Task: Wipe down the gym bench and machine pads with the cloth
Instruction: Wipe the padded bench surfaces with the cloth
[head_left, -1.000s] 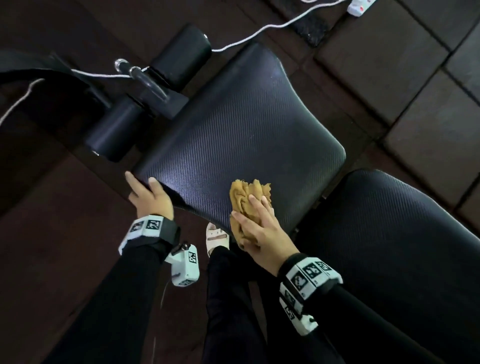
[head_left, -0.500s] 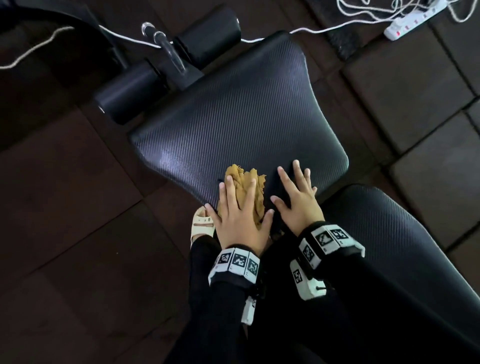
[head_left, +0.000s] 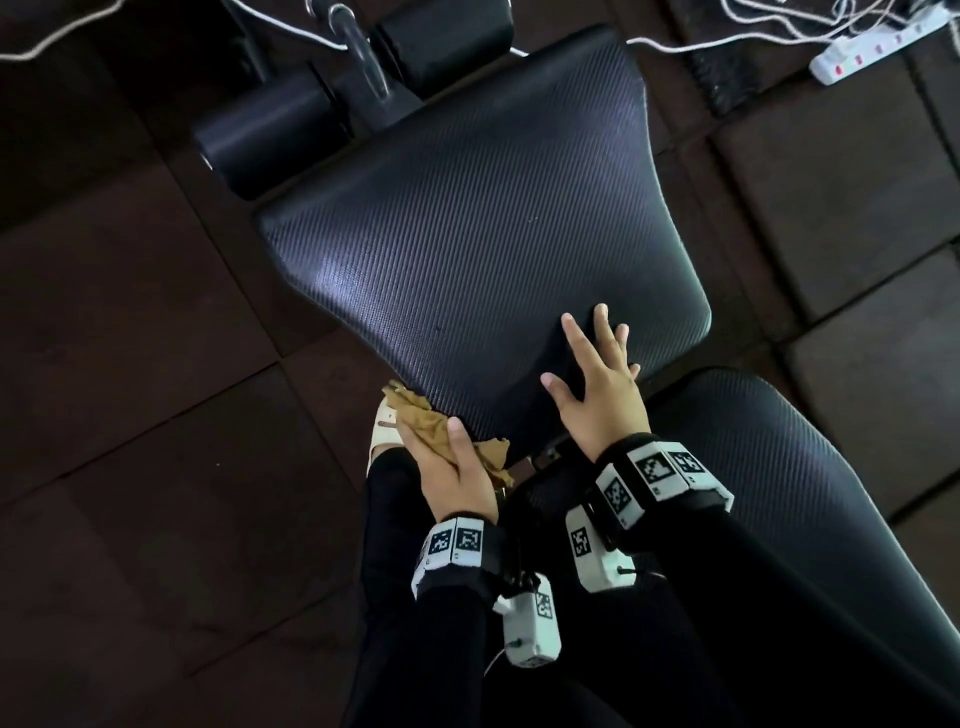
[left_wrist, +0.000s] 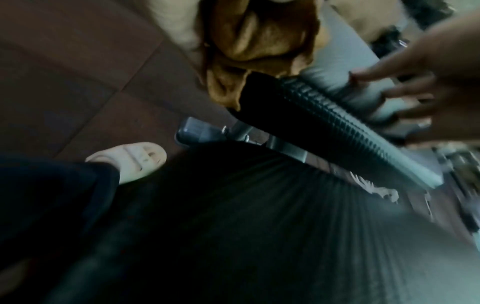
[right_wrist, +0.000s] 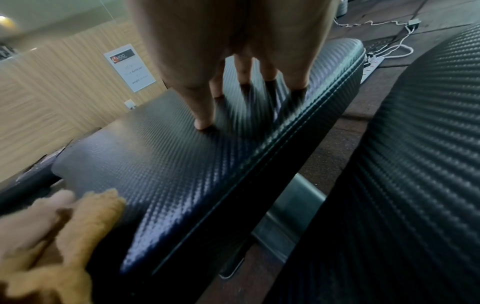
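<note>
Left hand grips a crumpled mustard-yellow cloth at the surface's near edge; right hand lies flat, fingers spread. Black textured vinyl surface stands on dark floor tiles.

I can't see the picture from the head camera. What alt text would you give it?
Seen from above, a person's left hand holds a tan cloth at the near corner of a black textured bench seat pad, while the right hand rests flat on it, fingers spread. Black roller pads lie beyond, a white power strip on the dark floor.
</note>
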